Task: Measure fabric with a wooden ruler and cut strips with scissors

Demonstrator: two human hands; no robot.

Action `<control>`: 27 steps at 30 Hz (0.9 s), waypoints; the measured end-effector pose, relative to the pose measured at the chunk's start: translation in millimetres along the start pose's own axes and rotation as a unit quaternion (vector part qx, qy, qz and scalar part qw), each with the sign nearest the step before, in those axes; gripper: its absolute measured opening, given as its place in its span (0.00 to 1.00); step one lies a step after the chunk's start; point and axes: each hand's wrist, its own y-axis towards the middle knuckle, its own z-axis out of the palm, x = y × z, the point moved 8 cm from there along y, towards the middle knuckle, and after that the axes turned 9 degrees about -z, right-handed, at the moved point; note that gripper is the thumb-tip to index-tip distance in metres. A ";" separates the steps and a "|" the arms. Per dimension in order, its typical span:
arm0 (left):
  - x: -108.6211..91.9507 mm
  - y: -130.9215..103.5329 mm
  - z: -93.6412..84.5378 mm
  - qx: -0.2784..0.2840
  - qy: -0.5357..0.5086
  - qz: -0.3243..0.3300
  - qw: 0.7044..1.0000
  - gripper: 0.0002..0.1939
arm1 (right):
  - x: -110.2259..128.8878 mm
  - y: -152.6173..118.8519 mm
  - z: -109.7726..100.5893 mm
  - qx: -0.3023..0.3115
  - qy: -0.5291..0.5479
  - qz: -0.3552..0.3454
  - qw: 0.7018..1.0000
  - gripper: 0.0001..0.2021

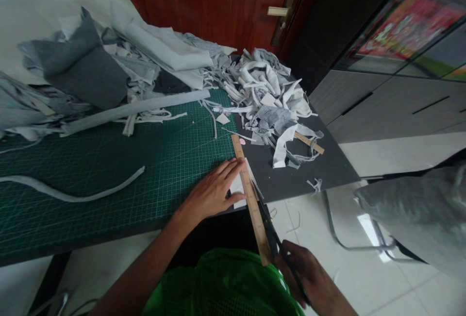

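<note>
A wooden ruler lies slantwise over the table's front edge, its near end sticking out towards me. Under it, a white piece of material shows on both sides; whether it is cloth or paper I cannot tell. My left hand rests flat on this piece, fingers stretched, with fingertips and thumb against the ruler. Black scissors are gripped in my right hand, blades running along the ruler's right side to the white piece. My fingers partly hide the scissors' handles.
A green cutting mat covers the table's left part, with a grey fabric strip on it. Grey and white scraps are heaped at the back right, near a second wooden ruler. A grey-covered chair stands right.
</note>
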 end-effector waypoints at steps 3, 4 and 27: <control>-0.1 0.0 0.4 -0.005 -0.006 0.004 1.000 0.44 | 0.9 -1.2 -1.4 -0.004 -0.004 0.007 1.000 0.32; 0.0 0.0 0.6 -0.006 -0.005 0.004 1.000 0.44 | 0.5 -2.0 -1.2 -0.005 -0.003 0.010 1.000 0.32; -2.4 -1.5 -1.0 -0.008 0.009 0.008 1.000 0.43 | -15.7 -4.9 22.3 0.011 0.088 0.062 0.994 0.36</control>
